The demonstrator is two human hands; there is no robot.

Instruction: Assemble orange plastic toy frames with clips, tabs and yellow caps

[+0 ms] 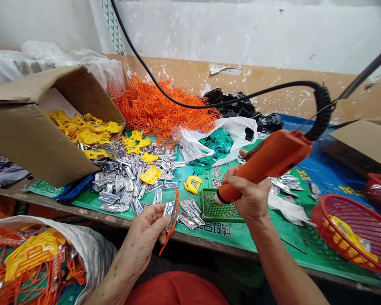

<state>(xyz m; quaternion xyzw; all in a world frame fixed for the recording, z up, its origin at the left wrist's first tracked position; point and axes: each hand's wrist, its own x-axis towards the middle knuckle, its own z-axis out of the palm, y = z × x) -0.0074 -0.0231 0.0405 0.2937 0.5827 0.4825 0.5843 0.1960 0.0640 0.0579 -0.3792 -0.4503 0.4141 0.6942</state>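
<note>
Our left hand (146,239) grasps a silver piece (169,209) on an orange plastic runner (174,220), just left of a green perforated pad (220,207), as our right hand (243,197) clenches a corded orange tool (273,154), its long axis slanting down toward the pad.

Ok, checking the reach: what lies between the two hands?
The head view shows silver foil pieces and a green perforated tray between the left hand and right hand.
</note>
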